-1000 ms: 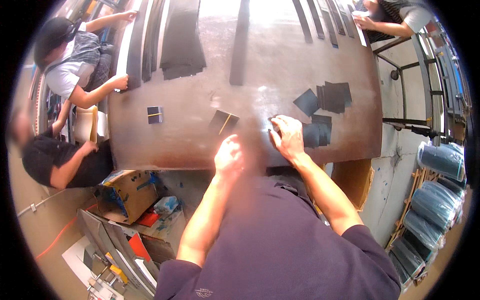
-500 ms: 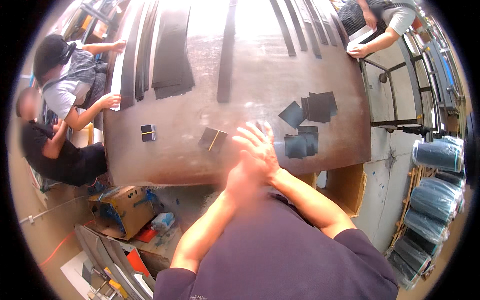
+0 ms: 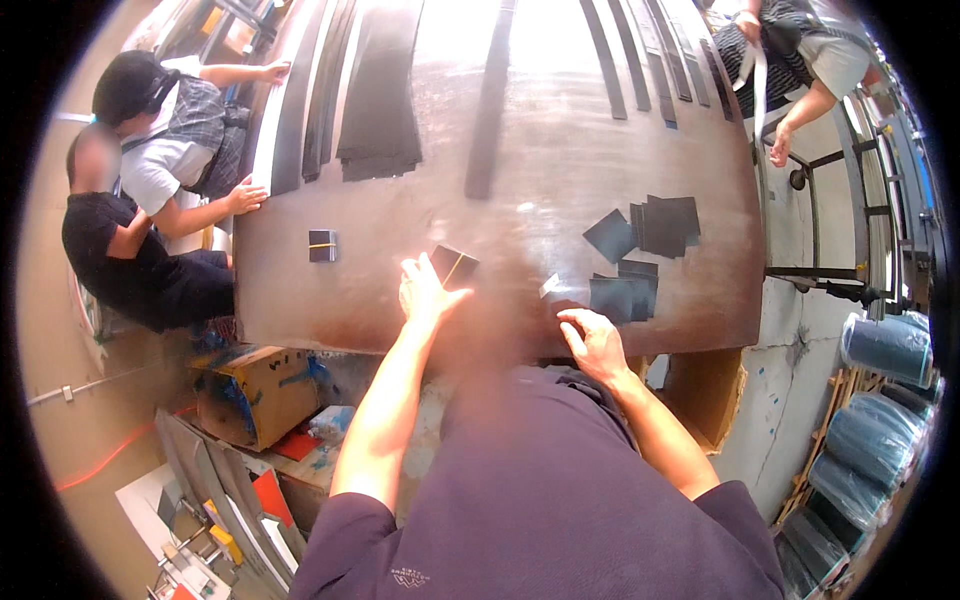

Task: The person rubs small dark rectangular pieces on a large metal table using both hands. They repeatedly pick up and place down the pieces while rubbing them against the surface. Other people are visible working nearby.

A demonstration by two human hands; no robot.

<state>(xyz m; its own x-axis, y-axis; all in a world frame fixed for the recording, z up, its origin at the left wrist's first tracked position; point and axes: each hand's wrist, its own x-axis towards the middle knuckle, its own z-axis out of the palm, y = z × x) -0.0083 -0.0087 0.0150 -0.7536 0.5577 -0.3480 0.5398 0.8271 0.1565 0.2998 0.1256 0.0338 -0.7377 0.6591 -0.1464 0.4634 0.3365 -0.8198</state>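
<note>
My left hand is open, thumb spread from the fingers, at the near edge of a small stack of dark square sheets bound by a yellow band. Whether the fingertips touch it I cannot tell. My right hand hovers over the table's near edge, fingers bent, with a gap between thumb and forefinger and nothing visible in it. Just beyond it is a small whitish piece. Loose dark square sheets lie to its right, with more squares behind. A second banded stack sits farther left.
Long dark strips and wide dark sheets lie across the brown table. One person leans on the left side, another beside. A third person holds a pale strip at right. Wrapped rolls stand right; cardboard boxes sit below.
My hands, together before, have parted: the left moved to the banded stack, the right toward the near edge. The whitish piece now shows. The person at right has lifted the pale strip off the table's edge.
</note>
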